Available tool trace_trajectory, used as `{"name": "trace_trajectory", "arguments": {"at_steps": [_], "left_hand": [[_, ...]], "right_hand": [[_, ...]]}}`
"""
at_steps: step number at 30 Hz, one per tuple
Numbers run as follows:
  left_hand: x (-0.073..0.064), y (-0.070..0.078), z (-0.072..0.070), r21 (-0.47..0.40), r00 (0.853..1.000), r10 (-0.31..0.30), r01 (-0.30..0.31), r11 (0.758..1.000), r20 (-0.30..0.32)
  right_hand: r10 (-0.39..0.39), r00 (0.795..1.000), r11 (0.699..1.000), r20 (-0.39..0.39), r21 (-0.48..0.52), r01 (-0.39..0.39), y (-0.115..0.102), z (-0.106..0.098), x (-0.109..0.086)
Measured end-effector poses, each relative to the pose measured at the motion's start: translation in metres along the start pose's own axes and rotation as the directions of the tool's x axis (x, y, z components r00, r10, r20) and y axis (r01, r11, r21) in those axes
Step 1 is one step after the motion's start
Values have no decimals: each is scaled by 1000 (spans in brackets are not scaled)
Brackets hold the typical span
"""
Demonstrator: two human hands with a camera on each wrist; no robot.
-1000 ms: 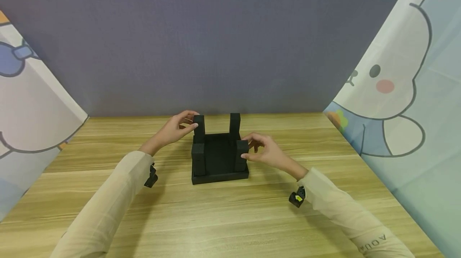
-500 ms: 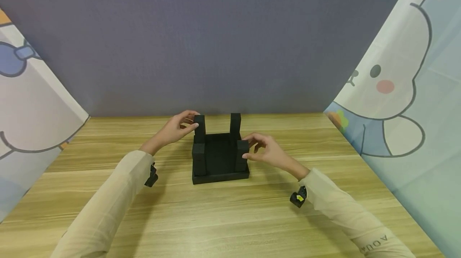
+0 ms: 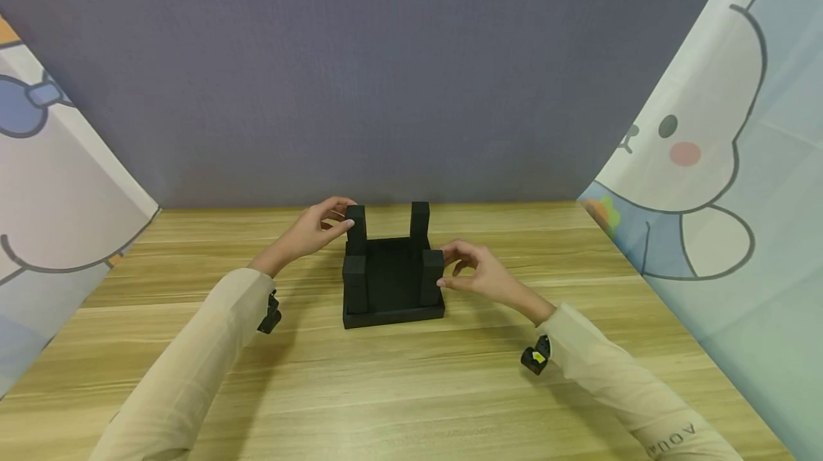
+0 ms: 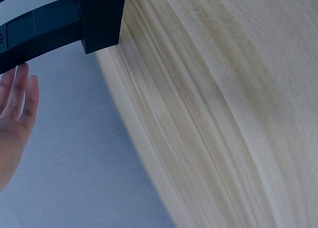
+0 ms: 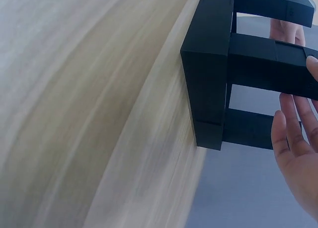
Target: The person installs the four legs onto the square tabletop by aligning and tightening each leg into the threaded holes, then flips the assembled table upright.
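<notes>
A black square base with a raised rim [image 3: 393, 318] stands on the table, an upright black post at each corner. My left hand [image 3: 311, 231] pinches the back left post [image 3: 356, 236] near its top, thumb in front and fingers behind. At the front right post [image 3: 432, 268], my right hand [image 3: 476, 271] has its thumb on the near side and bent fingers behind. In the left wrist view, the fingers of the left hand [image 4: 15, 118] meet a post [image 4: 42, 29]. The right wrist view has the right hand [image 5: 300, 158] around a post [image 5: 268, 64], thumb tip on it.
The front left post [image 3: 355, 286] and back right post [image 3: 419, 221] rise from the same base. A grey panel [image 3: 373, 89] borders the wooden table [image 3: 398, 389] at the back. Printed cloths hang left [image 3: 58, 182] and right [image 3: 726, 232].
My right hand has shifted slightly to the right, its thumb now nearer the post's right edge. The left hand and the black base show no clear movement.
</notes>
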State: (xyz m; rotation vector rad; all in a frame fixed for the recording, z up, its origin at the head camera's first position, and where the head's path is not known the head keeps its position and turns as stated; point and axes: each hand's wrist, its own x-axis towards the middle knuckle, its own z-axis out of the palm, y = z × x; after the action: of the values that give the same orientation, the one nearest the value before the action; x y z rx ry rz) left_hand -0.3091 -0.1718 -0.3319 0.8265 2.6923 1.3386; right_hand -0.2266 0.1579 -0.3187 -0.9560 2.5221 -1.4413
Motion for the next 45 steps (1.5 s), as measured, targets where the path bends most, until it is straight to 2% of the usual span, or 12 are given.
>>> {"name": "trace_trajectory", "arguments": {"at_steps": [10,16,23,34,39,45], "left_hand": [[1,2,0,29,1000,10,-10,1000,-15],[1,5,0,66,1000,19,-18,998,-14],[-1,9,-4,100,997,78,-75,992,-23],[-11,29,-17,184,990,134,-125,975,-37],[-17,33,-21,178,987,160,-154,972,-24],[-26,40,-20,120,989,149,-149,981,8]], "right_hand": [[10,1000,1000,-2,18,-10,1,1,0],[17,1000,999,-9,27,-17,24,3,3],[-3,1000,1000,-18,21,3,31,3,3],[-14,1000,1000,-20,7,14,30,2,2],[-11,1000,1000,-19,15,11,29,2,2],[-10,1000,1000,-21,18,10,29,3,2]]}}
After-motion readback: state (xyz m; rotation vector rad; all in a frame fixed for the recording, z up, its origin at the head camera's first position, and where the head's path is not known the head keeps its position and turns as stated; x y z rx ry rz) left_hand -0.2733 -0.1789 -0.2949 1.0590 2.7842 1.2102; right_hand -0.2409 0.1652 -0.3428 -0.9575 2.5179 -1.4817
